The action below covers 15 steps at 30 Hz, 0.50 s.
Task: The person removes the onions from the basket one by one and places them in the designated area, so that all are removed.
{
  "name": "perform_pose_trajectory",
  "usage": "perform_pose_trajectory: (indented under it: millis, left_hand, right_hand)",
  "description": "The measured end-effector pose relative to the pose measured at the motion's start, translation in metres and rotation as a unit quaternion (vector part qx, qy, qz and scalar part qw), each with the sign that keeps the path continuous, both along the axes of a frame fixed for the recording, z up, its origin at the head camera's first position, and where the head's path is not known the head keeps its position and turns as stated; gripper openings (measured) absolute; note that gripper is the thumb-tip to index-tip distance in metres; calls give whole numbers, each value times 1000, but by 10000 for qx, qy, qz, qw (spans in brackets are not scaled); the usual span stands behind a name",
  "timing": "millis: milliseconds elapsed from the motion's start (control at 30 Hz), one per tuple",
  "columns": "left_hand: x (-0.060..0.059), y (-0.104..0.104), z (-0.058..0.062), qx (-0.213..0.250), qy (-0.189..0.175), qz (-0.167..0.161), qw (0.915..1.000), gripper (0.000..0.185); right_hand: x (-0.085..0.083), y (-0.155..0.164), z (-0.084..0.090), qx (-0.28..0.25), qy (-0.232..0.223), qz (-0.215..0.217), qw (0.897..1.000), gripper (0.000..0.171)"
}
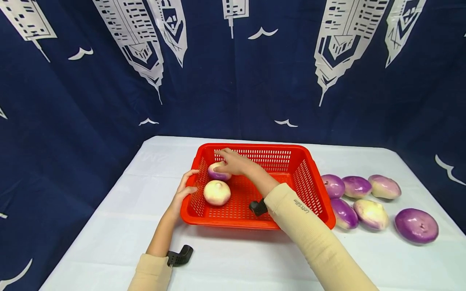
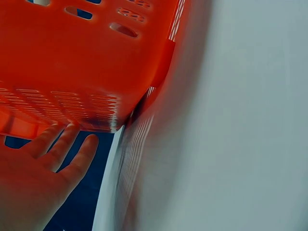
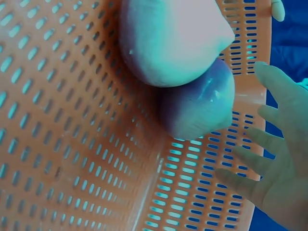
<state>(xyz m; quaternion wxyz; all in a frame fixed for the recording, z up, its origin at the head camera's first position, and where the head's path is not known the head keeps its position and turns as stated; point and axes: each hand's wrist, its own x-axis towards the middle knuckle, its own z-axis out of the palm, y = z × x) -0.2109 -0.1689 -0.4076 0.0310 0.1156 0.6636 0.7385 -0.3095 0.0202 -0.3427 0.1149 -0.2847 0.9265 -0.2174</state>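
Observation:
A red slotted plastic basket [image 1: 258, 222] stands on the table with two purple-and-white turnips at its left end. The nearer turnip [image 1: 217, 193] shows its pale pointed side; the farther turnip [image 1: 220, 176] lies against it, partly behind my right hand [image 1: 236, 162]. In the right wrist view that hand [image 3: 276, 144] has its fingers spread, apart from both turnips, with nothing held. My left hand [image 1: 180, 196] rests with thumb and finger on the basket's left rim. In the left wrist view its other fingers [image 2: 62, 147] stretch straight along the basket's outer side.
Right of the basket lie several more turnips, among them a pale one [image 1: 371, 214] and a deep purple one [image 1: 416, 226] near the table's right edge. A white cloth covers the table [image 1: 233, 258]. Behind it hangs a dark blue curtain [image 1: 233, 101] with white printed buildings.

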Motion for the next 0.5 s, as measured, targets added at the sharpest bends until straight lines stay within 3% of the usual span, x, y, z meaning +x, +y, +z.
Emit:
perform_pose_trajectory:
  millis: [500]
  left_hand:
    - [0,-1,0,-64,41,23,10000,54]
  right_hand:
    - [0,-1,-11,225,-347,524,9978,63]
